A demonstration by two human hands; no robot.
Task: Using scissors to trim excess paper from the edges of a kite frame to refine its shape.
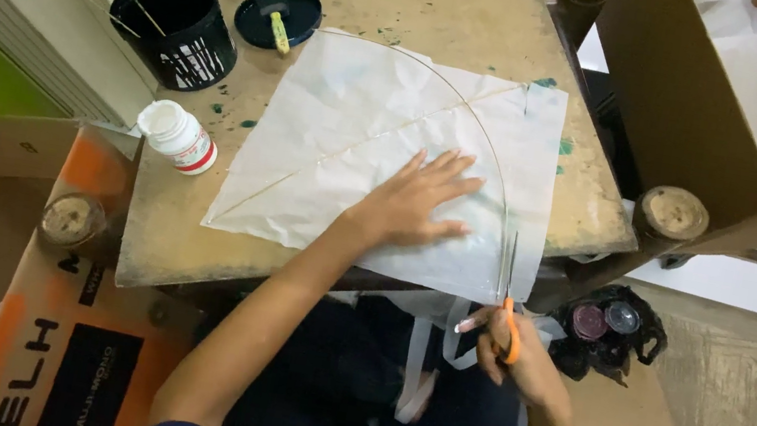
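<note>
Here a worn wooden table [191,244], scuffed and dotted with green paint, stands among cardboard boxes on a concrete floor [750,424]. One orange box [65,336] lies at the lower left, and one brown box [678,109] leans in at the upper right.

One white paper sheet [351,128] lies flat on the table, with two thin sticks on it: a straight stick [360,139] running corner to corner and a curved stick [493,160] bowed across it. The left hand [415,204] is spread open, palm down, pressing the sheet. The right hand [518,352] is closed around the orange handles of one pair of scissors [507,299], whose blades point up at the sheet's near right edge; whether they bite the paper is hard to make out.

Beyond the sheet stand one black cup [180,30], one dark lid [278,15] with a yellowish object on it, and one white bottle [176,135] lying on its side. A black bag [608,331] with two small round jars sits by the table leg. The person's lap is dark, and the white strips hanging there are unclear.
</note>
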